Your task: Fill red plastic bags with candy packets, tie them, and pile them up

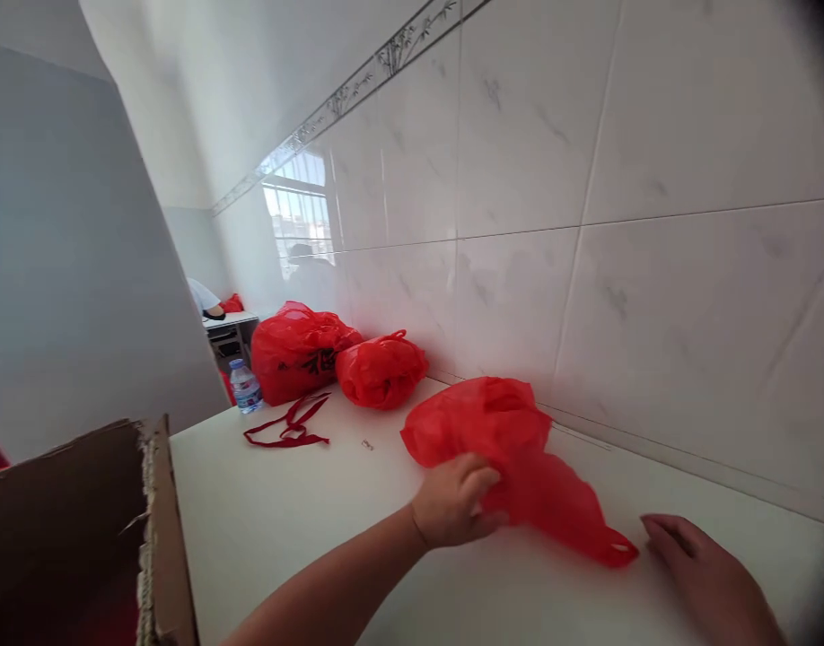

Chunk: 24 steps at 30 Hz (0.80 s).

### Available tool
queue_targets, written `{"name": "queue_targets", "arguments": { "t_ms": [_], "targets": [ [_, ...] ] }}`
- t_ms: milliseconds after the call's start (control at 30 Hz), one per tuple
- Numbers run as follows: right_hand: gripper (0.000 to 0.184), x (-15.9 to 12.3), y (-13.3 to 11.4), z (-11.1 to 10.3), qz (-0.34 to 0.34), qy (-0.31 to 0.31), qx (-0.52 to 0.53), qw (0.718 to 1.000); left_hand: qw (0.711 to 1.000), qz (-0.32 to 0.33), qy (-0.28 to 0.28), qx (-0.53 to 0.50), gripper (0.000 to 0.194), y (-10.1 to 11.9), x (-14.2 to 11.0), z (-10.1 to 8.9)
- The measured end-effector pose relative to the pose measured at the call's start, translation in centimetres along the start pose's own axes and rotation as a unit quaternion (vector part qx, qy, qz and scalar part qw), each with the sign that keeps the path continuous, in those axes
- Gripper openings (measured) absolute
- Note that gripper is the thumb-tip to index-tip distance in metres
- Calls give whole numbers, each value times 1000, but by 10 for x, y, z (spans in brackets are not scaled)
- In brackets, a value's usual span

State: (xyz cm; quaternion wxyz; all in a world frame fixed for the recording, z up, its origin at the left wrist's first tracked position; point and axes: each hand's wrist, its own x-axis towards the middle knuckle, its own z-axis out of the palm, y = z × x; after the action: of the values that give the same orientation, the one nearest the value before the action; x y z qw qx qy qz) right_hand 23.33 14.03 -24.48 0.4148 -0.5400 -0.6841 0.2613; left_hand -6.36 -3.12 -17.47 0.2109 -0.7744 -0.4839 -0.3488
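A crumpled red plastic bag (499, 449) lies on the white table (304, 529) near the tiled wall. My left hand (452, 501) is closed on the middle of the bag, thumb and fingers pinching the plastic. My right hand (701, 565) rests on the table just right of the bag's loop handle (618, 547), fingers stretched toward it and holding nothing.
Two filled, knotted red bags (297, 352) (381, 370) sit further back against the wall. A red strap (287, 429) lies on the table, with a small water bottle (245, 387) at the far edge. A cardboard box flap (82, 529) stands at the left. Another person sits beyond.
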Motion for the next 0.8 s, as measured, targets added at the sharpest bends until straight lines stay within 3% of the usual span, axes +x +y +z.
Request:
{"name": "queue_targets", "arguments": {
  "t_ms": [100, 167, 267, 367, 467, 533, 633, 800],
  "targets": [
    [40, -10, -19, -8, 51, -45, 25, 997, 995, -36, 86, 32, 43, 4, 10, -19],
    [47, -17, -29, -10, 55, -31, 50, 997, 993, -65, 79, 57, 48, 8, 20, -25],
    [50, -33, -45, -4, 3, -27, 77, 997, 993, -92, -20, 72, 68, 19, 32, -18],
    [46, -55, -68, 12, -85, -30, 70, 993, 981, -116, -125, 87, 85, 27, 32, 3],
    [52, -78, -86, 36, -183, -41, 13, 982, 969, -145, -179, 95, 93, 27, 22, 24],
    [41, -89, -93, 47, -219, -76, -36, 972, 962, -170, -191, 100, 97, 23, 14, 34],
    [32, -97, -95, 45, -164, -96, -49, 981, 951, -216, -191, 112, 98, 14, 3, 38],
    [28, -103, -86, 7, 10, -33, 69, 997, 931, -275, -194, 142, 75, -1, -6, 26]
  ]
}}
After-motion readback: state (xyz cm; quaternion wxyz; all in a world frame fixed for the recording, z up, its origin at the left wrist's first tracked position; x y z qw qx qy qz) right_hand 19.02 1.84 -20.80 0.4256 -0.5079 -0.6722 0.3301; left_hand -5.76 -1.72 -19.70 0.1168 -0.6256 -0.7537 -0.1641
